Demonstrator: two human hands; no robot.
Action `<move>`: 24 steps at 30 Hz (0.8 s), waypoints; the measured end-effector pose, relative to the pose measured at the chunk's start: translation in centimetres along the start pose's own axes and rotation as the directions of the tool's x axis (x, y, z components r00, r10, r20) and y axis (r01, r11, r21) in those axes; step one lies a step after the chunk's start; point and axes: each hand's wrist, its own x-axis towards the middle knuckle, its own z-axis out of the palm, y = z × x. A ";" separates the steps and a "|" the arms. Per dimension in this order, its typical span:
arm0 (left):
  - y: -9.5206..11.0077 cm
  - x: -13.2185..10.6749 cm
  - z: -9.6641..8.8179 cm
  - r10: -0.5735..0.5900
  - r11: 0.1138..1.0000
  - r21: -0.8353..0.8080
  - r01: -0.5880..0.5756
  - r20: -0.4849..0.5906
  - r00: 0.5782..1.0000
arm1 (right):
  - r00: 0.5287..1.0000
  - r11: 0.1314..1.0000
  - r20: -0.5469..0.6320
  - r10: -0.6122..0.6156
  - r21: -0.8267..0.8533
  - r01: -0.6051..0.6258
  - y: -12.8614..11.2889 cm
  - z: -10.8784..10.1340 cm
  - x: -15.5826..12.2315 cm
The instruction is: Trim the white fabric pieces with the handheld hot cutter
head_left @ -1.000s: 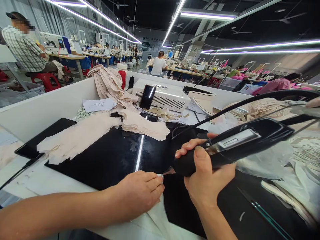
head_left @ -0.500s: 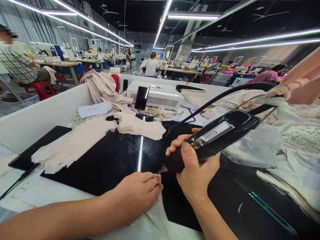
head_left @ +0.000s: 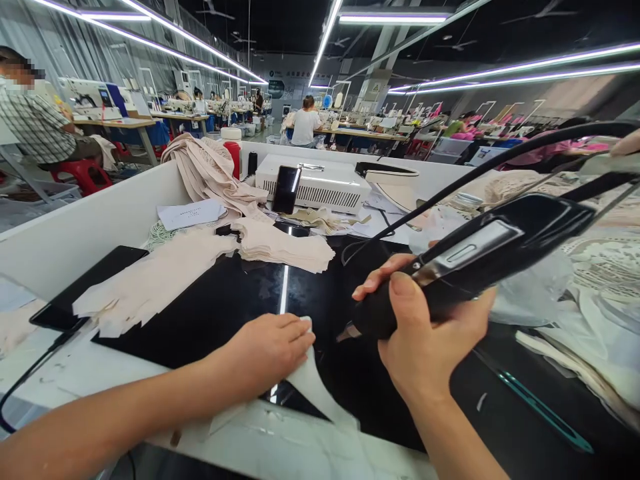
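My right hand [head_left: 425, 333] is wrapped round a black corded hand tool [head_left: 465, 267], thumb on its near side. The tool's small metal tip [head_left: 349, 332] points down and left, just over a glossy black board [head_left: 235, 313]. Left of the tip, my left hand [head_left: 270, 353] has its fingers closed on the edge of a pale fabric piece [head_left: 320, 390]. That piece hangs toward the board's front edge, and my fingers hide part of it. Farther back lie a stack of cut beige fabric pieces [head_left: 283, 243] and a spread of beige pieces [head_left: 150, 273].
A white vented box [head_left: 310, 187] stands at the back with a phone [head_left: 287, 190] leaning on it. Green-handled tweezers [head_left: 545, 410] lie at right, near plastic-wrapped lace [head_left: 605, 273]. The tool's black cable [head_left: 490, 167] arches overhead, where another hand [head_left: 630, 143] shows. A black tablet-like slab [head_left: 90, 287] lies at left.
My right hand has moved the tool right, away from my left hand. My left hand has shifted slightly left and back with the fabric, showing more of it. The hand at the cable moved right.
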 end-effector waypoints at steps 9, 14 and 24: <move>-1.9 0.1 -1.1 -0.039 0.999 -0.024 0.037 -0.080 0.996 | 0.999 0.997 -0.023 0.027 -0.067 -0.029 -1.9 -2.1 -1.1; 1.2 0.4 -1.2 0.133 0.972 -0.185 -0.146 -0.078 0.988 | 0.999 0.999 -0.009 0.042 -0.020 -0.042 -2.3 -2.4 -1.9; 2.2 -0.4 0.1 0.144 0.975 -0.164 -0.148 -0.040 0.989 | 0.999 0.999 0.008 0.037 0.004 -0.037 -2.1 -2.1 -2.6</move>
